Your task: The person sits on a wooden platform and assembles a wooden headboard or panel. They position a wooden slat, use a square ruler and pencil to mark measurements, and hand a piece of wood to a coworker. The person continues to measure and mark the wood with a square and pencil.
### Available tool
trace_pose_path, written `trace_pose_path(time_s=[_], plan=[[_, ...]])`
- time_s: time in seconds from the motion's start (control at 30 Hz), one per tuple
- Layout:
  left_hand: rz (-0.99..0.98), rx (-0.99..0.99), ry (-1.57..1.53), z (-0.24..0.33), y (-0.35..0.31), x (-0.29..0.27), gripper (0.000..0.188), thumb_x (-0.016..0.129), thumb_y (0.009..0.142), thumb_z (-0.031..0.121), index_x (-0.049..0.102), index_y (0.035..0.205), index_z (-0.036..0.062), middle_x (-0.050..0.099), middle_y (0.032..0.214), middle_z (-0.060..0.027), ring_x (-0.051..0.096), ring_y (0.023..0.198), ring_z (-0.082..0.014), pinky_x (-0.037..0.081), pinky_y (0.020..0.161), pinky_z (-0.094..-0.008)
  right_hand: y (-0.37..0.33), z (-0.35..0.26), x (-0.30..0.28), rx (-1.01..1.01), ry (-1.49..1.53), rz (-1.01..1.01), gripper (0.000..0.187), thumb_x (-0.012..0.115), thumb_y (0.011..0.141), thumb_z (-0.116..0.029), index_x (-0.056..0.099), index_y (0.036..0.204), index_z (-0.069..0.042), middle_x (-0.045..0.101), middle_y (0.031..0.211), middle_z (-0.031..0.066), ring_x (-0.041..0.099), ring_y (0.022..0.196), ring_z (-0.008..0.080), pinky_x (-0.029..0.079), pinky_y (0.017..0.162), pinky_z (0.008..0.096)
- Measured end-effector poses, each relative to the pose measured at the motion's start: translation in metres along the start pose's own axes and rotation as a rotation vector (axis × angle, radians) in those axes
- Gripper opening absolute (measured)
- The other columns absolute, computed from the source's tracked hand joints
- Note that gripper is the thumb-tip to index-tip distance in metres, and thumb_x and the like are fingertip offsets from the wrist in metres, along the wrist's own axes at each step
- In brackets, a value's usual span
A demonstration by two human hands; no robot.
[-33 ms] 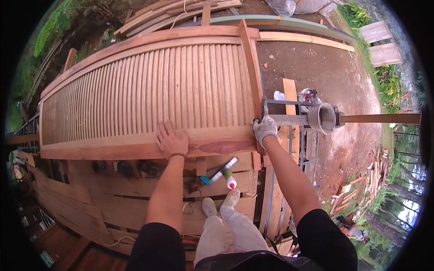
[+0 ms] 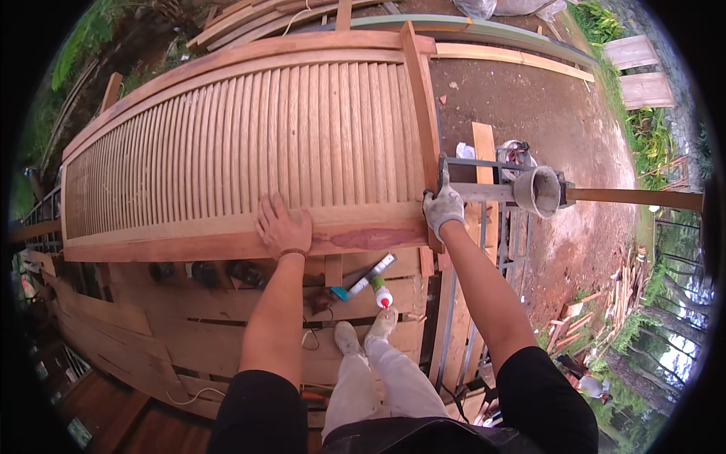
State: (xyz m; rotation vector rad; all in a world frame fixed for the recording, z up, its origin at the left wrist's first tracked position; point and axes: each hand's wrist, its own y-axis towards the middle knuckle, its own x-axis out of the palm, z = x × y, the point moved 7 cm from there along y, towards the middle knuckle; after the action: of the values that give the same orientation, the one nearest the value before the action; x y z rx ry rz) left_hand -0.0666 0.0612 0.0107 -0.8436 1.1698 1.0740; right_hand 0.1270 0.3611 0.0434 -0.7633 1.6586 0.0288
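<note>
While pressed flat with fingers spread, left hand (image 2: 283,225) lies on lower rail of slatted wooden panel (image 2: 249,144), grasping nothing. Spans centre and left of frame, that panel, laid flat across wooden planks (image 2: 227,303). Right hand (image 2: 442,210), gloved, grip clamped on metal clamp bar (image 2: 484,191) at panel's right edge, centre right. Beside it, metal pipe end (image 2: 535,191). Below rail, near feet, glue bottle (image 2: 383,293) and caulk tube (image 2: 370,276).
</note>
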Motion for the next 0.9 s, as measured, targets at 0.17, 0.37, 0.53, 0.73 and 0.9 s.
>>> trace_pose_path(time_s=[0.17,0.37,0.53,0.73,0.9], plan=[[-0.05,-0.037,0.019,-0.008,0.005,-0.003,0.073,0.062,0.081,0.042,0.042,0.143,0.0088,0.034,0.151,-0.0138,0.033,0.138,-0.0298,0.021,0.115,-0.0483,0.013,-0.017,-0.004,-0.013,0.016,-0.008,0.071,0.056,0.087,-0.02,0.023,0.15,-0.013,0.065,0.097,0.0305,0.063,0.093,0.0459,0.049,0.084,0.052],[-0.029,-0.038,0.036,-0.017,0.017,-0.009,0.075,0.062,0.081,0.042,0.039,0.144,0.0091,0.033,0.152,-0.0138,0.032,0.139,-0.0293,0.021,0.116,-0.0481,0.023,-0.035,0.007,-0.066,0.013,0.015,0.074,0.054,0.089,-0.022,0.016,0.153,-0.016,0.065,0.094,0.0283,0.064,0.088,0.0442,0.049,0.081,0.0521],[-0.054,-0.049,0.024,-0.009,0.026,-0.015,0.074,0.061,0.082,0.042,0.038,0.145,0.0106,0.032,0.152,-0.0135,0.032,0.139,-0.0293,0.021,0.116,-0.0473,0.026,-0.027,0.012,-0.012,-0.018,0.001,0.074,0.053,0.089,-0.021,0.016,0.153,-0.017,0.066,0.093,0.0272,0.064,0.087,0.0431,0.049,0.08,0.0519],[-0.059,-0.008,0.087,0.016,0.003,0.001,0.068,0.059,0.083,0.044,0.045,0.142,0.0137,0.041,0.148,-0.0113,0.039,0.135,-0.029,0.03,0.11,-0.0468,0.017,-0.023,-0.015,0.055,0.065,-0.068,0.066,0.052,0.088,-0.015,0.026,0.149,-0.012,0.069,0.091,0.0213,0.068,0.083,0.037,0.054,0.073,0.0465],[0.078,0.009,0.279,-0.021,0.014,0.022,0.063,0.052,0.089,0.054,0.048,0.14,0.0173,0.047,0.144,-0.007,0.049,0.128,-0.0281,0.04,0.102,-0.0448,-0.036,-0.005,-0.006,-0.08,0.321,-0.059,0.071,0.055,0.088,-0.014,0.022,0.15,-0.008,0.069,0.094,0.0198,0.067,0.087,0.0363,0.053,0.073,0.046]])
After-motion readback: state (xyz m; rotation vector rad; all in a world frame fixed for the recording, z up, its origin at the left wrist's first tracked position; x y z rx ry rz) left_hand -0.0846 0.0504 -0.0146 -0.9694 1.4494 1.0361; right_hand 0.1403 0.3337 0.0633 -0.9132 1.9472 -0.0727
